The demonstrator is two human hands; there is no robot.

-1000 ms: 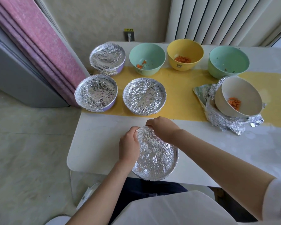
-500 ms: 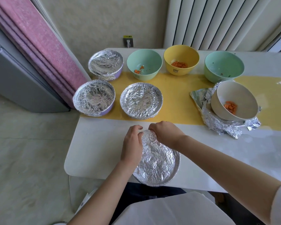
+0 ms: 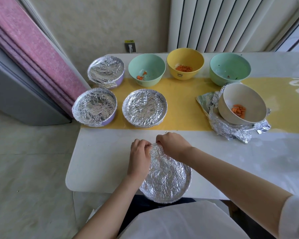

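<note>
A round bowl covered with crinkled aluminium foil (image 3: 166,176) sits at the near edge of the white table (image 3: 97,163), partly overhanging it. My left hand (image 3: 139,160) grips the foil at the bowl's left rim. My right hand (image 3: 173,144) pinches the foil at the far rim, fingers curled over the edge. Both thumbs and fingertips meet near the top of the rim. The bowl under the foil is hidden.
Three more foil-covered bowls (image 3: 144,107) (image 3: 94,106) (image 3: 106,70) stand at the left on a yellow runner (image 3: 181,104). Behind are two green bowls (image 3: 146,69) (image 3: 230,69) and a yellow bowl (image 3: 185,65) with carrot bits. A white bowl (image 3: 242,103) with carrot rests on loose foil (image 3: 231,130).
Both hands have crept along the far rim of the foil-covered bowl, closer together. The view has tilted down slightly.
</note>
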